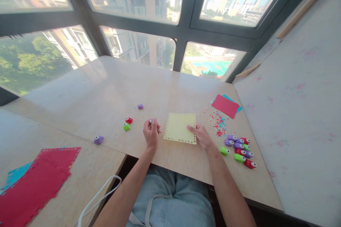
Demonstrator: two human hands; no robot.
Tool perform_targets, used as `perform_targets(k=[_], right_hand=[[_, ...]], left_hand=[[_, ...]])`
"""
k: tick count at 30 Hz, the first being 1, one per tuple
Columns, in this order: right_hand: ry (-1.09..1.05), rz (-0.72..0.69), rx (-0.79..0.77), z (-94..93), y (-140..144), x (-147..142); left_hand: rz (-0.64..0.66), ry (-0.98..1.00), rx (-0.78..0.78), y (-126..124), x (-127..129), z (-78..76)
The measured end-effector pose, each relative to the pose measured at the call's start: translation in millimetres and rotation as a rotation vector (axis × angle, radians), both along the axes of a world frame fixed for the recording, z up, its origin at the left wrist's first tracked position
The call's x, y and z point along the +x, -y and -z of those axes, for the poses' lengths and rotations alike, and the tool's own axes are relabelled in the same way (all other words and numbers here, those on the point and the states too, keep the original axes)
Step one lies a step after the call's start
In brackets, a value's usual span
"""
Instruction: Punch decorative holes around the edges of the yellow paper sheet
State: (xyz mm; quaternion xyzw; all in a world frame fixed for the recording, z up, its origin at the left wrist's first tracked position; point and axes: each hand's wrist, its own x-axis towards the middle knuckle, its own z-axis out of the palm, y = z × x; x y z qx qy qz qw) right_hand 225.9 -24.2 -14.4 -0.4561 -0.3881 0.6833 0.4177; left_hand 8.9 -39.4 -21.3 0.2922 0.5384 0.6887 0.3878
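A pale yellow paper sheet (179, 125) with small shapes punched along its edges is pinched at its right side by my right hand (203, 137), thumb on top. To the left of the sheet, apart from it, my left hand (151, 131) is closed around a small purple craft punch (151, 121), mostly hidden by the fingers. Left of that hand lie a red punch (129, 120), a green punch (126, 126) and a purple punch (140, 106). Another purple punch (98, 139) sits farther left.
Right of the sheet are scattered paper confetti (220, 125), a cluster of several punches (239, 149) and a red card (225, 106) over blue ones. Punched red sheets (39, 181) lie at the lower left near a white cable (99, 195). Windows and a wall border the table.
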Motion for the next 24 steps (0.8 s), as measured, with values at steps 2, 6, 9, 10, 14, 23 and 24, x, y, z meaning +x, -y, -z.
perform_targets(k=[2,6,9,10,14,23,24], right_hand=[[0.076,-0.051,0.028,0.0,-4,-8],[0.304,-0.108,0.112,0.7,-12,-18],[0.6,-0.028,0.234,-4.1,-15,-8],[0.705,0.003,0.277,-7.7,-15,0],[1.062,0.125,0.44,-31.9,-10,44],[1.465,0.328,0.51,-92.0,17,94],[1.454,0.381,0.522,-95.6,23,94]], left_hand=[[-0.021,0.026,0.003,-1,1,-0.8],[-0.04,0.049,0.01,1,0,-1.7],[-0.041,0.062,0.0,3,-2,-0.8],[-0.041,0.069,-0.002,3,-2,-0.1],[-0.005,0.079,0.013,5,-2,3.4],[0.137,-0.015,0.026,7,-1,4.9],[0.156,-0.033,0.023,8,-1,5.3]])
